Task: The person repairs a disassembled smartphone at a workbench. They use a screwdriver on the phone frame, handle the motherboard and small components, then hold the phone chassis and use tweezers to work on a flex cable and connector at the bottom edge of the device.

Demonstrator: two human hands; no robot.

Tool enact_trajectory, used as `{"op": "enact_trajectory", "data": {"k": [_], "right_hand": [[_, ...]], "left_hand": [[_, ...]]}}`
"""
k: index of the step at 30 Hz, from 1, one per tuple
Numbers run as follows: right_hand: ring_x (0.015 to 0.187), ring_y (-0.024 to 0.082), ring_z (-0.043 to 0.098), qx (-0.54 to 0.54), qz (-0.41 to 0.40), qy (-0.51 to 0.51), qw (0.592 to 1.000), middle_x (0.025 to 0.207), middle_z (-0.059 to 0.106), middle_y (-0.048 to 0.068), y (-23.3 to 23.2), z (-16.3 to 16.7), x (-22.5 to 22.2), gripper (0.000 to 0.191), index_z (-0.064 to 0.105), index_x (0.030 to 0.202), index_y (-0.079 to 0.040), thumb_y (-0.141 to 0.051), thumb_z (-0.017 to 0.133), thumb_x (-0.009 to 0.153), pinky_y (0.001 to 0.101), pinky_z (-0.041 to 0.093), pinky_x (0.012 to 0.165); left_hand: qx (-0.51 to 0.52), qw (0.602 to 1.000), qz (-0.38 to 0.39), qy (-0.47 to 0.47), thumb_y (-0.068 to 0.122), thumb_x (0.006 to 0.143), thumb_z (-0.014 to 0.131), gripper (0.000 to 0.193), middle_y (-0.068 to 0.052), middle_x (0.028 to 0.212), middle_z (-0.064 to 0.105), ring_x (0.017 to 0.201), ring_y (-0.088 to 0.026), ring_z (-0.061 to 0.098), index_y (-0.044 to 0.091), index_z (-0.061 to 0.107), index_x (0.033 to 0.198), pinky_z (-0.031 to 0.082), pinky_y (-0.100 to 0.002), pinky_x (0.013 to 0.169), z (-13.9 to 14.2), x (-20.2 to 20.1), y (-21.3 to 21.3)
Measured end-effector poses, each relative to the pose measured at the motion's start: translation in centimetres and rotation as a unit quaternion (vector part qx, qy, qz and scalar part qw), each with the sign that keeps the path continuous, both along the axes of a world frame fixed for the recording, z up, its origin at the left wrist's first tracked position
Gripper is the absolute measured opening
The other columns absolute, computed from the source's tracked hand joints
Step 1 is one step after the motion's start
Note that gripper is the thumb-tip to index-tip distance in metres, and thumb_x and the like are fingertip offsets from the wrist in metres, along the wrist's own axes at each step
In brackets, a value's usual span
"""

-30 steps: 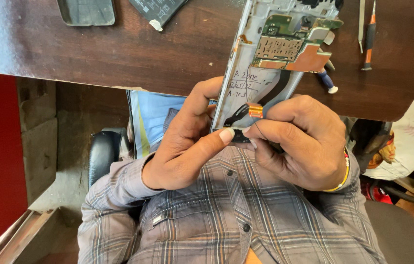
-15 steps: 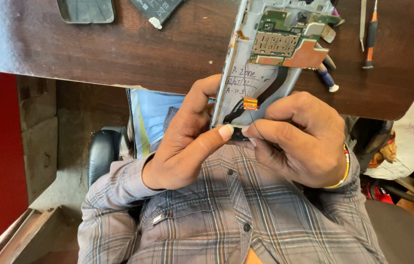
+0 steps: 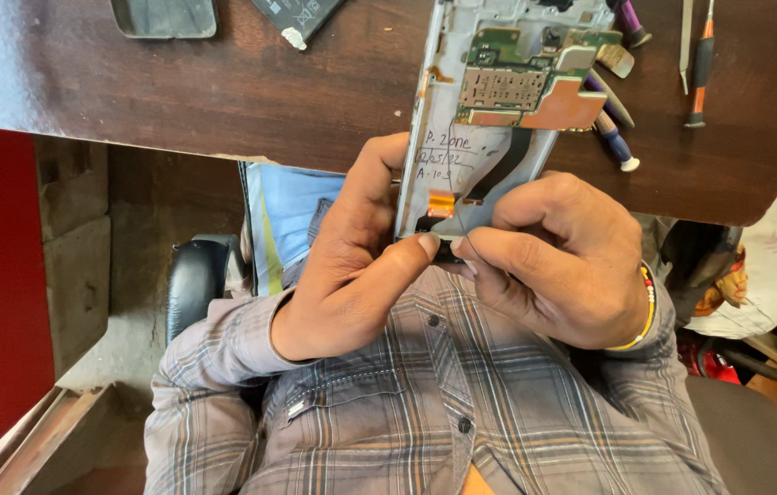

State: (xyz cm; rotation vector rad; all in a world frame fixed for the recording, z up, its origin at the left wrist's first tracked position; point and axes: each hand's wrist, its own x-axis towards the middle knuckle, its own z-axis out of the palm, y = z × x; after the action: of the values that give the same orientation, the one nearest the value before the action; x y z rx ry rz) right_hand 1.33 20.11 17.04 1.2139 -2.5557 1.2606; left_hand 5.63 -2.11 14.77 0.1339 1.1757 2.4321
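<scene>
A dark wooden bench [image 3: 177,87] fills the top of the view, its near edge running across above the person's lap. Below it sits the person in a grey plaid shirt [image 3: 425,412], on a black chair [image 3: 191,284].

Held upright over the near edge of the bench, toward its right half, is an opened phone frame [image 3: 484,137], silver-rimmed, with a green and copper circuit board [image 3: 530,78] at its upper end and an orange flex strip [image 3: 440,203] low down. The left hand [image 3: 352,266] clasps the frame's left side and lower end, thumb pressed across the bottom edge. The right hand [image 3: 562,261], a beaded bracelet [image 3: 647,307] at the wrist, is curled tight against the frame's lower right, its fingertips pinched on a thin wire-like tool [image 3: 464,234]; what the tool is cannot be told.

On the bench lie a dark flat case [image 3: 164,16] at the far left edge, a battery [image 3: 301,18] beside it, purple-handled tools [image 3: 613,137] just right of the frame, and an orange-handled screwdriver [image 3: 700,69] near the right edge.
</scene>
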Motion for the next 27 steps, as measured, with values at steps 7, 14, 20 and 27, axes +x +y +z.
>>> {"op": "enact_trajectory", "data": {"k": [7, 14, 20, 27], "right_hand": [[0.072, 0.020, 0.059, -0.017, -0.001, -0.007, 1.000, 0.086, 0.058, 0.007, -0.1, 0.2, 0.0, 0.020, 0.072, 0.095, -0.002, 0.001, 0.084, 0.079, 0.0324, 0.048, 0.059], [0.067, 0.018, 0.059, -0.050, -0.015, 0.007, 0.999, 0.086, 0.059, 0.009, -0.4, 0.2, -0.1, 0.025, 0.069, 0.096, -0.001, 0.005, 0.084, 0.077, 0.0312, 0.048, 0.058], [0.065, 0.017, 0.059, -0.032, -0.023, 0.020, 0.999, 0.085, 0.058, 0.009, -0.5, 0.8, 0.2, 0.029, 0.072, 0.100, 0.000, 0.003, 0.088, 0.075, 0.0300, 0.047, 0.056], [0.067, 0.019, 0.059, -0.013, -0.047, -0.002, 0.999, 0.085, 0.060, 0.007, -0.6, 1.0, 0.5, 0.029, 0.074, 0.098, -0.002, 0.003, 0.090, 0.074, 0.0316, 0.046, 0.057]], "left_hand": [[-0.004, 1.000, -0.024, -0.007, -0.010, 0.109, 0.041, 0.051, -0.010, 0.140, 0.052, 0.130, -0.013, 0.053, -0.002, 0.027, 0.158, 0.045, -0.030, 0.114, 0.4, -0.1, -0.2], [-0.004, 0.996, -0.079, 0.051, -0.007, 0.113, 0.046, 0.056, -0.009, 0.148, 0.047, 0.138, -0.012, 0.046, -0.002, 0.023, 0.163, 0.036, -0.029, 0.122, 0.3, -0.3, -1.4], [-0.055, 0.990, -0.077, 0.100, -0.009, 0.107, 0.046, 0.062, -0.015, 0.155, 0.044, 0.145, -0.016, 0.044, -0.004, 0.021, 0.164, 0.034, -0.029, 0.121, 0.0, -0.3, -1.2], [-0.077, 0.985, -0.064, 0.142, -0.010, 0.110, 0.047, 0.060, -0.014, 0.153, 0.047, 0.142, -0.014, 0.047, -0.003, 0.021, 0.164, 0.037, -0.026, 0.120, 0.1, -0.3, -1.2]]}}
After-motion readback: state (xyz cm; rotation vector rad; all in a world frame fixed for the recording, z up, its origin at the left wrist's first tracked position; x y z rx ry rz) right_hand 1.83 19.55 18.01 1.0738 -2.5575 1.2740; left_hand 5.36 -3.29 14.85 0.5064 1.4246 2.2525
